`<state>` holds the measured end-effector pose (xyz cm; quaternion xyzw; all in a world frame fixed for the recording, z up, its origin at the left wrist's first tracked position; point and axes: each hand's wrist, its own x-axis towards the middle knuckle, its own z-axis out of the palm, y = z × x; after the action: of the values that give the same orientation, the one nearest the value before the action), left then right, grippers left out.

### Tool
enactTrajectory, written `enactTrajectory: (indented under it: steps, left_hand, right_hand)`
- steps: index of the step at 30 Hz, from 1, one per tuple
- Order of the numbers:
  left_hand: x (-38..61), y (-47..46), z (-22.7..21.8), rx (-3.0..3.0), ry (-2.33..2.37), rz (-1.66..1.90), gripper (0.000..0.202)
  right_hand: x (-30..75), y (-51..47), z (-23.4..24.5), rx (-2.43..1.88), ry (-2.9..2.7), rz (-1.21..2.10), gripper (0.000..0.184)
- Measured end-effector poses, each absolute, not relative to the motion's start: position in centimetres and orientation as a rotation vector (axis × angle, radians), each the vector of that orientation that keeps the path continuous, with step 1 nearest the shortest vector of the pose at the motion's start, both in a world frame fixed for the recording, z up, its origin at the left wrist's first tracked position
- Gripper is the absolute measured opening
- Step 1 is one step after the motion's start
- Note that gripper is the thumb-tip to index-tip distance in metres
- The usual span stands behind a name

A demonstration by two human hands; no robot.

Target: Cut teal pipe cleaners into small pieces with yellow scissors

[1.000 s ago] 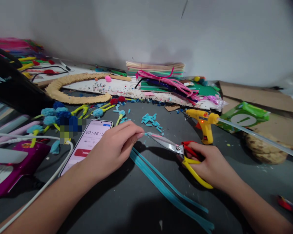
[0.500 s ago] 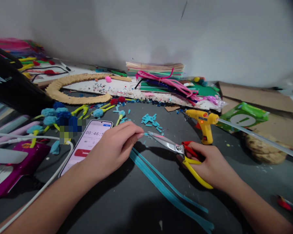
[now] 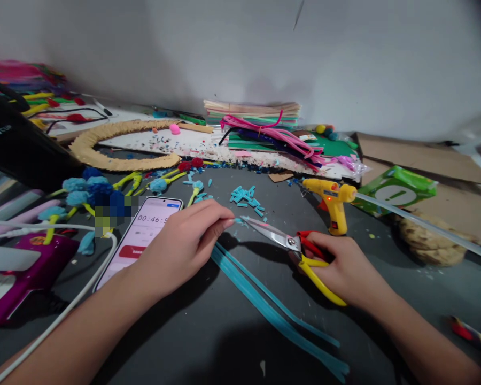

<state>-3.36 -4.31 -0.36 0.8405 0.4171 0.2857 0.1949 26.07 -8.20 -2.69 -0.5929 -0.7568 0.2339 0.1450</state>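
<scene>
My left hand (image 3: pixel 184 247) is closed in a pinch on the ends of several long blue strips (image 3: pixel 264 299), which trail back across the dark table toward me. My right hand (image 3: pixel 344 267) grips the yellow and red handles of a pair of scissors (image 3: pixel 288 243). The blades are nearly closed and point left, with their tips right at my left fingertips. A small heap of short blue cut pieces (image 3: pixel 246 198) lies just beyond the blades.
A phone (image 3: pixel 142 235) showing a timer lies left of my left hand, beside a white cable (image 3: pixel 64 315). A yellow glue gun (image 3: pixel 332 200) stands behind the scissors. Blue pom-pom flowers (image 3: pixel 88 190), a woven ring (image 3: pixel 120 144), pink pipe cleaners (image 3: pixel 276 133) and cardboard (image 3: pixel 425 158) fill the back.
The bit of blue strip that stuck out past my left fingers into the blades is gone; small cut pieces lie below the tips. Both hands have hardly moved.
</scene>
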Motion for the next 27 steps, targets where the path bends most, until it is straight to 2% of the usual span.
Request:
enactTrajectory:
  steps: [15, 23, 27]
  left_hand:
    - [-3.09, -4.53, -0.07, 2.345, 1.201, 0.775, 0.022]
    - [-2.89, -4.56, 0.03, 2.334, 1.23, 0.749, 0.02]
    - [-2.8, -4.64, 0.19, 2.325, 1.25, 0.721, 0.02]
  right_hand:
    - [26.15, -8.28, -2.73, -1.673, -2.185, 0.677, 0.02]
    - [25.96, -8.14, -2.6, -1.692, -2.191, 0.637, 0.009]
    - [25.88, -8.25, -2.49, -1.712, -2.142, 0.665, 0.013]
